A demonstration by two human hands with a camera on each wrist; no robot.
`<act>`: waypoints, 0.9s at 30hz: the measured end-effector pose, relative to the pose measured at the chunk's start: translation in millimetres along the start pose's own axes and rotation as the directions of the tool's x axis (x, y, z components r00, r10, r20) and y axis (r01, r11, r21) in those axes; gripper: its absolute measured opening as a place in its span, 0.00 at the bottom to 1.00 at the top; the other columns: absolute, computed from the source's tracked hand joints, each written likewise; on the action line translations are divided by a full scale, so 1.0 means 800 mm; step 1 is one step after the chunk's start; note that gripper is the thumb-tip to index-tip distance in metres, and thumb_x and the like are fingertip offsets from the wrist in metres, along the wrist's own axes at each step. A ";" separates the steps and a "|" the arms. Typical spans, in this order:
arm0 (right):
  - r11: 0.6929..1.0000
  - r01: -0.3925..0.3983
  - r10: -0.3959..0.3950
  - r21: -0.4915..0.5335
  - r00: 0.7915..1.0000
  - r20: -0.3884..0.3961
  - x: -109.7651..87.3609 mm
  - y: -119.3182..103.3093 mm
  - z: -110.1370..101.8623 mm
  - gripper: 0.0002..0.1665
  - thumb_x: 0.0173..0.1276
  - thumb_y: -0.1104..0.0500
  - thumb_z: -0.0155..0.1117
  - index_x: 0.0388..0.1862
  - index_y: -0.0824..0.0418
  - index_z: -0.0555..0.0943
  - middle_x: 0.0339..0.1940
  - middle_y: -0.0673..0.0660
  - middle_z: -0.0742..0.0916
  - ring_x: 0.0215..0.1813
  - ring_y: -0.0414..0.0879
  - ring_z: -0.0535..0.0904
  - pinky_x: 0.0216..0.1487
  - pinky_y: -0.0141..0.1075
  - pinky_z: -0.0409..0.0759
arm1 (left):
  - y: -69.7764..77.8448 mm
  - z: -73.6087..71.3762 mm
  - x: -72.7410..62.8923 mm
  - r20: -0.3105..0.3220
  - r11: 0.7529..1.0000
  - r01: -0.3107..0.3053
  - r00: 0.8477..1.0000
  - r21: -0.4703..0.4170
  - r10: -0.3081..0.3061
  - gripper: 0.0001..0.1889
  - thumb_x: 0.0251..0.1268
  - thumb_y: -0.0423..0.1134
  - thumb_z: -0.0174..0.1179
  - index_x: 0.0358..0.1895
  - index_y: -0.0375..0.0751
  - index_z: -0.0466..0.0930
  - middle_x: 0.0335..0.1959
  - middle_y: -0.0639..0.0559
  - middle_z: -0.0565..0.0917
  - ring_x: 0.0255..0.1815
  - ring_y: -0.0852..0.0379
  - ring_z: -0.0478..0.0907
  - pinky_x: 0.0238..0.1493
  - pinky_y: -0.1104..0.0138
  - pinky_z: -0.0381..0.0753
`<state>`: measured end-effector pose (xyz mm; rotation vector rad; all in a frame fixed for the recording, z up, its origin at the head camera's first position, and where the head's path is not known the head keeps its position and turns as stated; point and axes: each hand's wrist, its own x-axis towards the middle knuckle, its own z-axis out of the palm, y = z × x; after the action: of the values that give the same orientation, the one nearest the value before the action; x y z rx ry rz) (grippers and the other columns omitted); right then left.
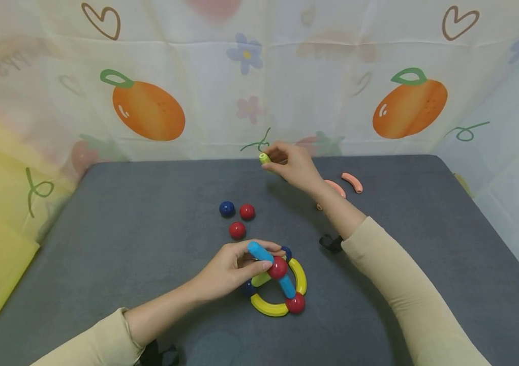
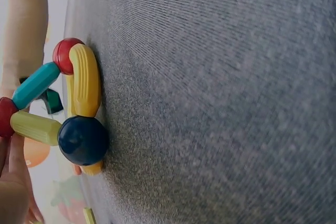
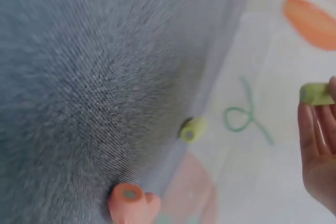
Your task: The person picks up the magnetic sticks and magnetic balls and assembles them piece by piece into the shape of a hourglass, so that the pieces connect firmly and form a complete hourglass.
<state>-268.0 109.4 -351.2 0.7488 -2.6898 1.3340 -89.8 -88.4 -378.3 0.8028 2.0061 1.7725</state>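
Observation:
My left hand (image 1: 229,269) grips the top red ball (image 1: 278,267) of a ball-and-stick frame, its thumb against the ball. From that ball a blue stick (image 1: 259,251) points up and left, and another blue stick (image 1: 287,286) slopes down to a lower red ball (image 1: 295,303). Curved yellow pieces (image 1: 269,307) and dark blue balls (image 2: 83,141) form the ring at the base. A light green stick (image 2: 35,127) also joins the top ball to the base. Over the table's far side, my right hand (image 1: 295,165) pinches a short light green stick (image 1: 264,158) between thumb and fingers.
Beyond the frame lie a loose dark blue ball (image 1: 227,209) and two red balls (image 1: 237,230). Salmon curved pieces (image 1: 352,182) are on the far right, partly behind my right forearm. Another light green stick (image 3: 193,129) lies near the table's far edge.

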 end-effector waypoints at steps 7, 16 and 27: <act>0.967 -0.055 0.039 0.250 0.997 0.067 -0.054 -0.022 -0.022 0.19 0.66 0.59 0.68 0.55 0.59 0.80 0.46 0.57 0.87 0.47 0.43 0.85 0.49 0.37 0.84 | 0.001 0.000 0.000 0.003 1.000 0.003 1.000 0.015 -0.003 0.19 0.72 0.36 0.57 0.62 0.34 0.76 0.59 0.39 0.83 0.59 0.54 0.83 0.58 0.70 0.82; 0.885 -0.065 -0.036 0.462 0.977 0.208 -0.115 -0.028 -0.032 0.18 0.66 0.63 0.67 0.53 0.65 0.76 0.42 0.45 0.85 0.46 0.40 0.84 0.47 0.35 0.85 | 0.002 -0.002 -0.001 -0.007 0.999 0.034 0.999 0.020 -0.034 0.18 0.72 0.38 0.58 0.61 0.38 0.77 0.59 0.42 0.84 0.56 0.62 0.84 0.56 0.71 0.82; 0.813 -0.058 -0.188 0.579 0.916 0.355 -0.156 -0.036 -0.025 0.15 0.66 0.67 0.65 0.51 0.65 0.75 0.44 0.48 0.83 0.47 0.39 0.83 0.43 0.37 0.86 | 0.001 -0.002 0.000 -0.002 0.998 0.051 0.999 0.029 -0.051 0.17 0.72 0.36 0.57 0.60 0.35 0.76 0.57 0.39 0.84 0.52 0.64 0.86 0.53 0.71 0.84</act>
<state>-148.8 159.8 -348.9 1.2778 -2.4619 2.2464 -90.6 -89.3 -377.4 0.7523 2.0395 1.7200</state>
